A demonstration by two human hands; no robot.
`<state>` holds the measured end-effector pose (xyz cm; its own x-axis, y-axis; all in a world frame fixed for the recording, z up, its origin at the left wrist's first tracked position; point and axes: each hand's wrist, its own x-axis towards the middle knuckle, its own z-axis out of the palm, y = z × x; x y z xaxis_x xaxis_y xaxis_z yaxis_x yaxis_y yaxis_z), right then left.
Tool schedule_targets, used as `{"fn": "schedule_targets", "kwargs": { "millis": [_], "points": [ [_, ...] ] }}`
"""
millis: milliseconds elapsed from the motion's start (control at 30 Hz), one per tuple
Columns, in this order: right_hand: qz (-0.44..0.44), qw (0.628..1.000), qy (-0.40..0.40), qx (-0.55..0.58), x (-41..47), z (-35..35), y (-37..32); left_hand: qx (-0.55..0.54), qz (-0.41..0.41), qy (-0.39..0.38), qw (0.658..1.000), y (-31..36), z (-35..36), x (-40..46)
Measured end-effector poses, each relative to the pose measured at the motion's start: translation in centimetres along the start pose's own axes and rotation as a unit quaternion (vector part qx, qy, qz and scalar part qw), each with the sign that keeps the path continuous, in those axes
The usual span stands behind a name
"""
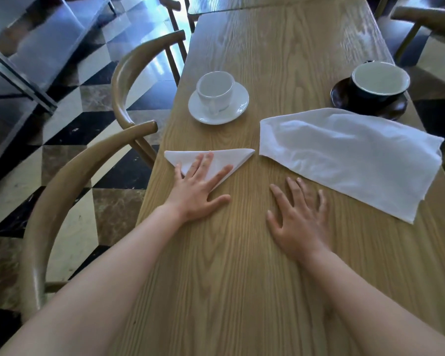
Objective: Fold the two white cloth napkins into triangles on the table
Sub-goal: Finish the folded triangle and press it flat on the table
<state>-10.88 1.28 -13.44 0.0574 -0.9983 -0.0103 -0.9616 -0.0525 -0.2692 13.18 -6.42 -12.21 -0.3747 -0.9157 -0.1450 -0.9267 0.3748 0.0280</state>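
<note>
Two napkins: your left hand (194, 187), fingers spread, lies flat on the folded triangle (216, 160); your right hand (297, 219), spread and empty, rests just beside the unfolded napkin (350, 155).

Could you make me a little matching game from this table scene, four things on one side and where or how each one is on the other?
Things:
1. folded napkin
2. unfolded napkin
3. white cup
4. right hand

States:
A. on a white saucer
B. flat on bare wood
C. spread loosely beside the black cup
D. a small triangle under the left hand's fingers

Pairs: 1-D, 2-C, 3-A, 4-B
</note>
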Motion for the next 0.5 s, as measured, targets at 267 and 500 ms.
{"fn": "schedule_targets", "kwargs": {
  "millis": [267, 500],
  "points": [
    [0.005, 1.000, 0.001, 0.008, 0.1, -0.3, -0.2, -0.001, 0.029, -0.003, 1.000, -1.4, -1.1, 4.5],
    [-0.001, 1.000, -0.002, 0.004, 0.1, -0.2, 0.0, -0.004, 0.027, 0.020, 0.999, -1.4, -0.7, 4.8]
  ]
}}
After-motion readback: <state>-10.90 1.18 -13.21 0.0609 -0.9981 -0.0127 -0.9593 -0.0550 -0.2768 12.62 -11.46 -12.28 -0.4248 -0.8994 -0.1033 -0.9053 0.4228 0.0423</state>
